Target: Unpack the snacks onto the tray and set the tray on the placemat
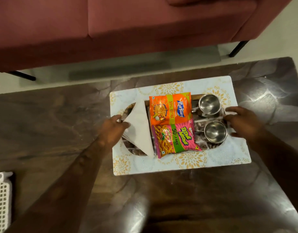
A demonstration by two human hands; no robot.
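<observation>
Worktop [60, 132], placemat [181, 165] at centre; tray [212, 145] on it, long axis 9–3. Left hand [114, 128] at tray's 9 end, fingers curled on napkin [141, 125]; right hand [240, 123] at 3 end, spread. Snacks [170, 108] mid-tray. Judgement: release next.

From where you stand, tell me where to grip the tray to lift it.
Grip the tray by its two short rounded ends, coming in from left and right, where the left hand and right hand already sit. The load spreads along its length, so end grips probably keep it level.
</observation>
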